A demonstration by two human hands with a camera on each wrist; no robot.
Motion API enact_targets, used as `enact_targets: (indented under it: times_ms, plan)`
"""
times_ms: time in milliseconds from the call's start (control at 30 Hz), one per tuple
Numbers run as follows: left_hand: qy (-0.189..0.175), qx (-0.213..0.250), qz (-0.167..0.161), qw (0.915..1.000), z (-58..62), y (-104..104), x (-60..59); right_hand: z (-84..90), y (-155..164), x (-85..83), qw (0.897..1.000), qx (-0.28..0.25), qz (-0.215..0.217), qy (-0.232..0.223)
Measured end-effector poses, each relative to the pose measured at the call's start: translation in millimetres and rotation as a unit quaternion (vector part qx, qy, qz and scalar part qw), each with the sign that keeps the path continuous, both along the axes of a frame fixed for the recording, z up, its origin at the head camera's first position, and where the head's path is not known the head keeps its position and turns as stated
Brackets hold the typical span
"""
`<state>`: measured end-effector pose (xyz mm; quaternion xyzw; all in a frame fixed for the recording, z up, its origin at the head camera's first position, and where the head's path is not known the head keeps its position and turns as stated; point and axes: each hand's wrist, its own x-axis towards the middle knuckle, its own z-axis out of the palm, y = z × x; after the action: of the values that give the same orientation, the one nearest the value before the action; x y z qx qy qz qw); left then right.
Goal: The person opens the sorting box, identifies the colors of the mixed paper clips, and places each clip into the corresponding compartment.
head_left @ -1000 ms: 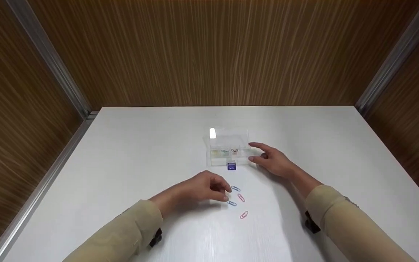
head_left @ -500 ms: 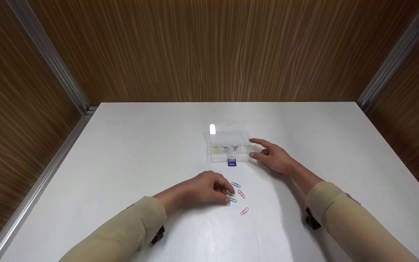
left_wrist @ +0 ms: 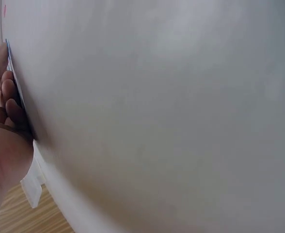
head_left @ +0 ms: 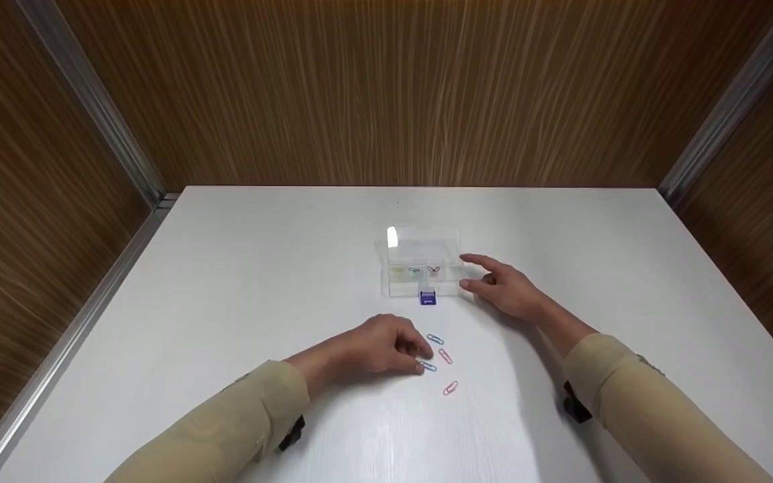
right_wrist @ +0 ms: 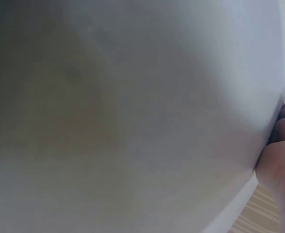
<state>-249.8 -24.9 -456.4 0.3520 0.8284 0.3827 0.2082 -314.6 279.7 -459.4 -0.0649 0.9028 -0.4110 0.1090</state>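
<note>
My left hand [head_left: 386, 345] is low over the white table, palm side down. Its thumb tip meets the left end of a blue paper clip [head_left: 429, 367], and the index fingertip hovers just above that clip with a gap to the thumb. Around it lie another blue paper clip [head_left: 435, 339], a red paper clip [head_left: 445, 356] and a second red paper clip [head_left: 450, 388]. With thumb and index finger spread, my right hand [head_left: 507, 288] touches the right side of a clear plastic box [head_left: 403, 289]. The lid [head_left: 423, 243] stands raised at the back.
Inside the box, small compartments hold a yellowish item [head_left: 397, 271], a green paper clip [head_left: 416, 270] and a dark red paper clip [head_left: 433, 270]. A purple latch [head_left: 428, 298] hangs at its front. Wood-grain panels [head_left: 386, 94] enclose the white table [head_left: 259, 255] behind and at both sides.
My left hand has shifted slightly right, its thumb now covering the end of the nearer blue paper clip. The right hand stays at the box. The whole head view has tilted slightly.
</note>
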Motion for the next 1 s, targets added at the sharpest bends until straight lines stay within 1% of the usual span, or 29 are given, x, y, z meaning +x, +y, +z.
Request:
enact_targets:
  times_ms: [267,633,867,1000]
  plan:
    - [0.001,0.0,-0.001,1.0,-1.5,1.6,1.5,0.4,0.3,2.5,1.0,0.005,-0.013,-0.017]
    - [-0.001,-0.012,0.002,0.9999,-1.4,3.1,4.2,0.6,1.6,4.4,1.0,0.004,-0.01,-0.014]
    - [-0.01,-0.002,0.004,0.9999,-2.2,1.0,6.0,-0.7,1.7,5.3,1.0,0.006,-0.006,-0.002]
    - [-0.01,0.002,0.004,0.9999,-3.0,0.5,6.0,-1.7,1.2,4.9,1.0,0.003,-0.003,0.003]
